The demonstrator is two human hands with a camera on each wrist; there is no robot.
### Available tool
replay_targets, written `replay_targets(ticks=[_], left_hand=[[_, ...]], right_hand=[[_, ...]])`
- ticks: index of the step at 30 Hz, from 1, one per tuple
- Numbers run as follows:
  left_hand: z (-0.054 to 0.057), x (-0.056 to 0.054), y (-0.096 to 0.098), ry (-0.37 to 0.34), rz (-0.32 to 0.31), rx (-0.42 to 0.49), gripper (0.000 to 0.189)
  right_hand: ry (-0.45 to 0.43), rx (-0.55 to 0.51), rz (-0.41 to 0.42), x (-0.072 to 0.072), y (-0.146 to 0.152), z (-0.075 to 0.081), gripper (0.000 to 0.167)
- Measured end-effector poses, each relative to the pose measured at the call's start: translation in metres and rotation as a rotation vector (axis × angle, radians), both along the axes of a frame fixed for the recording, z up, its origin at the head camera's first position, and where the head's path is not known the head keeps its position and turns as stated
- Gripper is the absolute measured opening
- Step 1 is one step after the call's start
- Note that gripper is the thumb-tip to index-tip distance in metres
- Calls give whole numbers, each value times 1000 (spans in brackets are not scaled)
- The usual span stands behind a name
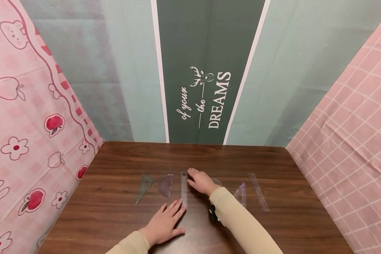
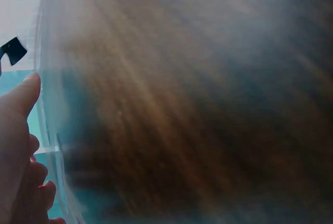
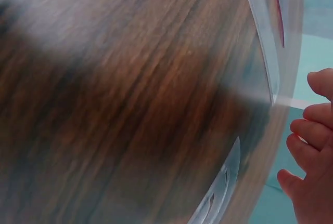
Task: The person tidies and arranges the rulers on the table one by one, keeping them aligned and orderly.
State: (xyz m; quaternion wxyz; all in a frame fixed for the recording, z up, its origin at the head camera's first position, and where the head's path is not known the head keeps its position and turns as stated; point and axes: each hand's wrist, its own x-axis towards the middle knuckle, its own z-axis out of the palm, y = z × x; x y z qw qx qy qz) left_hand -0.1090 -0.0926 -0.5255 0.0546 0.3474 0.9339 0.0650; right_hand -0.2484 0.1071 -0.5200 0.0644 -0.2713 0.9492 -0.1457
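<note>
A clear ruler lies lengthwise near the middle of the wooden table. My left hand rests low on the tabletop, fingers extended, fingertips right at the ruler's near end. At the far end, the fingers of my right hand reach to the ruler's right edge, loosely straight. In the right wrist view, the hand appears at the right margin, past the ruler. The left wrist view has the left hand at its left margin. A rounded clear piece is partly hidden behind my right wrist.
Left of the ruler lie a purple protractor and a greenish set square. To the right are a purple set square, partly covered by my sleeve, and another clear ruler. Curtains stand around the table.
</note>
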Motion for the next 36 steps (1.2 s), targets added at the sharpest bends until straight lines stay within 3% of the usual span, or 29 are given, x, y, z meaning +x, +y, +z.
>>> replay_targets(ticks=[5,16,27,36], left_hand=[[-3,2,-3,6,-5,-11,71],[-13,3,-4,92,-44,-62,69],[-9,2,3,60,-15,-55,67],[-9,3,5,5,8,-67,67]], right_hand=[[-33,26,-4,-4,-13,-1,49],[-78,110,-16,-6,-24,-5,51],[-47,52,-9,-17,-25,-7,48],[-89,30,-61,-19,-34,-5,45]])
